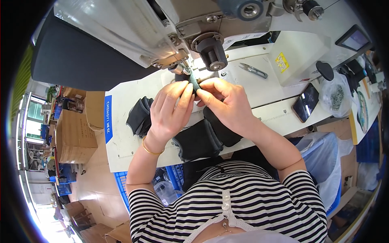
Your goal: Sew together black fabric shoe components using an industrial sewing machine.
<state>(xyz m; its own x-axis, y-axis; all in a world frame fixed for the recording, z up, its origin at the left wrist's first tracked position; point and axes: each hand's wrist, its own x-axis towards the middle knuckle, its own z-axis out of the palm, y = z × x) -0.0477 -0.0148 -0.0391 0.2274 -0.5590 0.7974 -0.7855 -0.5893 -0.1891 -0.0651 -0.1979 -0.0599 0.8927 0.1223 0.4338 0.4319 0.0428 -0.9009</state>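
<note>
Both my hands meet at the needle area of an industrial sewing machine (182,60). Between them is a small dark greenish-black fabric piece (194,83), pinched at its near end, its far end under the machine's lit needle area. My left hand (172,108) grips it from the left, fingertips together. From the right, my right hand (227,104) pinches it between thumb and fingers. Below the hands lie black fabric pieces (198,141) with greyish edges, and another dark piece (223,128) partly hidden by my right hand. A bunch of folded black pieces (139,117) sits left of my left hand.
Thread snips (253,70) lie on the white machine table (121,141), right of the needle. A phone (305,102) and a clear plastic bag (336,95) rest farther right. Blue crates (175,178) stand below the table edge; cardboard boxes (76,137) are on the left.
</note>
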